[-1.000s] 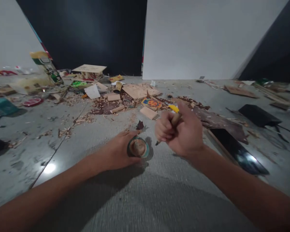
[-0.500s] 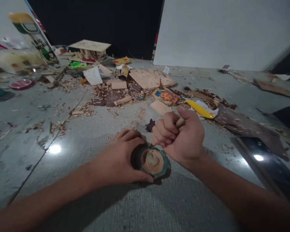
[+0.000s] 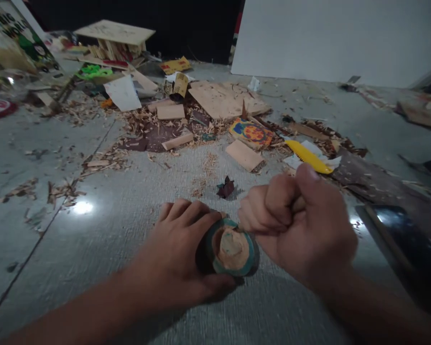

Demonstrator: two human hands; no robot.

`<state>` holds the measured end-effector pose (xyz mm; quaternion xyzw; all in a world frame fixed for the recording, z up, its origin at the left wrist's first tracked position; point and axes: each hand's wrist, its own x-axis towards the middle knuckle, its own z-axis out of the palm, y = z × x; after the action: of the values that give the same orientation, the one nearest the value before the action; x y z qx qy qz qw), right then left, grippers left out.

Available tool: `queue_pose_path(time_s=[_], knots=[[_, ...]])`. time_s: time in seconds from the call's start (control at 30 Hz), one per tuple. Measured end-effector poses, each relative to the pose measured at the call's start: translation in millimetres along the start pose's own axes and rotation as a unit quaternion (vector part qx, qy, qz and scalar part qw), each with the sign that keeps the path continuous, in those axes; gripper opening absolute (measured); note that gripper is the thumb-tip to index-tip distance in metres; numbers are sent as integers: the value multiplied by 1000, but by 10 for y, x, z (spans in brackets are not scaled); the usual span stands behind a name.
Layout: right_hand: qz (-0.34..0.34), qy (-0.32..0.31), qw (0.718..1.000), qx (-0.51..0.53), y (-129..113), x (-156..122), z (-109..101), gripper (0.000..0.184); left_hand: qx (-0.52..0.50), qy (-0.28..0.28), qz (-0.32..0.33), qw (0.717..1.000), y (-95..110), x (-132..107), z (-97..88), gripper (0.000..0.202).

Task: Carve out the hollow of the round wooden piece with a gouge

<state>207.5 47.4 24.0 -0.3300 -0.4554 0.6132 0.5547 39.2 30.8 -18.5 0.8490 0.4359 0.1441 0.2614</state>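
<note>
My left hand (image 3: 181, 244) curves around the left side of a small round wood-like piece (image 3: 234, 247), fingers behind it and thumb at its front. The piece has a green rim and a rough, tan, hollowed middle with a paler lump. It rests on the floor, tilted a little towards me. To its right, my right hand (image 3: 298, 225) is closed in a fist just above the floor. A stub of a wooden handle shows faintly between thumb and forefinger; the rest is hidden. A dark crumpled scrap (image 3: 225, 188) lies just beyond the hands.
Wood shavings, a flat wooden board (image 3: 230, 98), a small wood block (image 3: 244, 155) and a colourful card (image 3: 251, 133) litter the floor ahead. A yellow toothed tool (image 3: 309, 155) lies to the right, near a dark phone-like slab (image 3: 409, 239). A stick-built model (image 3: 115, 38) stands at the back left.
My right fist has moved right and towards me, away from the round piece. My left hand still holds the piece, which is tilted slightly more towards me. The view has shifted downward.
</note>
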Motion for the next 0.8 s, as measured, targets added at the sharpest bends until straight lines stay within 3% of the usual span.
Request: queue_pose_path(time_s=[0.13,0.3,0.8], knots=[[-19,38,999,3,6,23,-5,66,21,13,4,1000,6,2,33,67],[1,80,996,26,20,30,19,65,54,27,30,998,-20,8,80,85],[8,49,998,33,48,39,39,62,47,9,47,998,-29,24,55,73]])
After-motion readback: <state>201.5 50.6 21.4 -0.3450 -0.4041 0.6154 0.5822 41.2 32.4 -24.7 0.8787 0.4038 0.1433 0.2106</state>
